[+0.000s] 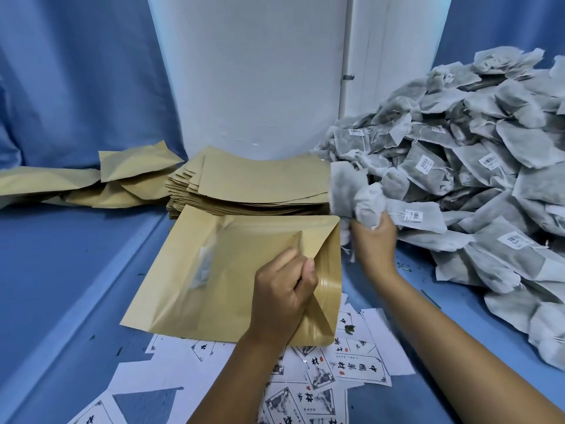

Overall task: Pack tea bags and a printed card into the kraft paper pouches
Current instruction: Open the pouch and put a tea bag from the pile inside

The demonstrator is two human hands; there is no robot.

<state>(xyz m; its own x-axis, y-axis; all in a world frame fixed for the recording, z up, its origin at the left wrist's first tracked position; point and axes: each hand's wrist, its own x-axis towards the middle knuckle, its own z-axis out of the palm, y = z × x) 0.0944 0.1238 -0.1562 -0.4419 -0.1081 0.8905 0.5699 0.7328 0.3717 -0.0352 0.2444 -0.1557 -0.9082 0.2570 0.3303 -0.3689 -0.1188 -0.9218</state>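
Head view, near centre: kraft paper pouch [226,276] lying flat on the blue table [70,270], mouth facing right. Left hand [282,296] closed on the upper lip of the mouth, pinching it between thumb and curled fingers and lifting it clear of the lower panel. Small clear window on the pouch face; contents behind it too blurred to tell.

Just right of the mouth: right hand [371,237] closed around a bunch of tea bags [356,195], raised above the table, strings and a barcode tag [412,215] trailing to the right. Bunch near the opening but not yet inside.

Far right: large heap of loose tea bags [489,179], reaching up against the white panel [260,71]. Far centre: stack of empty pouches [253,185], touching the far edge of the held pouch. Far left: several filled or puffed pouches [101,182] lying loose. Near, partly under the held pouch: scattered printed cards [351,371]; none visible inside the pouch.

Likely step in hand: loading the tea bags through the mouth. Card insertion judged not yet done.

Risks from here:
- Mouth only partly open; a bulky bunch likely to catch on the lip and crease or tear it.
- Trailing strings and tags prone to snag on the heap or stay outside the seal line.
- Loose grip on several bags at once; a bag apt to drop onto the cards.
- Pouch free to slide left under the push, held only at the lip.
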